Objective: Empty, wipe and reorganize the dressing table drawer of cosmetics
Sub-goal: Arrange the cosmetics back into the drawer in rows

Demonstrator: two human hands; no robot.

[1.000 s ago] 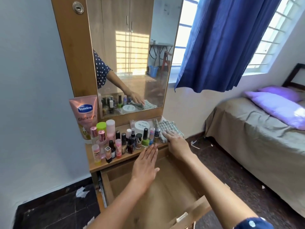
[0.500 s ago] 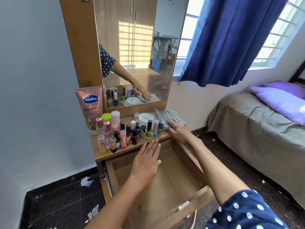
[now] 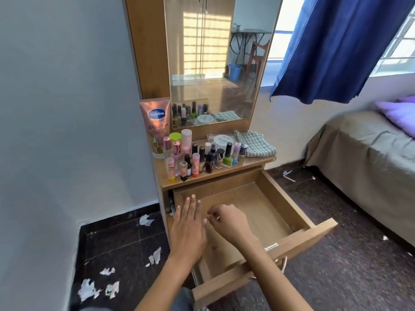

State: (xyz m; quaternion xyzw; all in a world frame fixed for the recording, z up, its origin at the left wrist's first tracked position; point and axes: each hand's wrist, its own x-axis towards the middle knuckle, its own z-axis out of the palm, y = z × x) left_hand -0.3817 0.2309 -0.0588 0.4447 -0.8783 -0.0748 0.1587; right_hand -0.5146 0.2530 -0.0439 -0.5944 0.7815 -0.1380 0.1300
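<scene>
Drawer emptied, cloth not yet picked up

Left hand flat, fingers straight; right hand curled, holding nothing visible, both over the bare drawer. Beyond, on the counter: small glass bottles, likely fragile, slippery, grip mid-body; soft checked cloth, bunch anywhere.

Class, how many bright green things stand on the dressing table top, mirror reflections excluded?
2: a green-capped container at back left, a green nail polish bottle right of centre; smaller ones may be hidden.

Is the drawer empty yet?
Empty: the open drawer shows only bare wood; both hands hover above its left side.
</scene>
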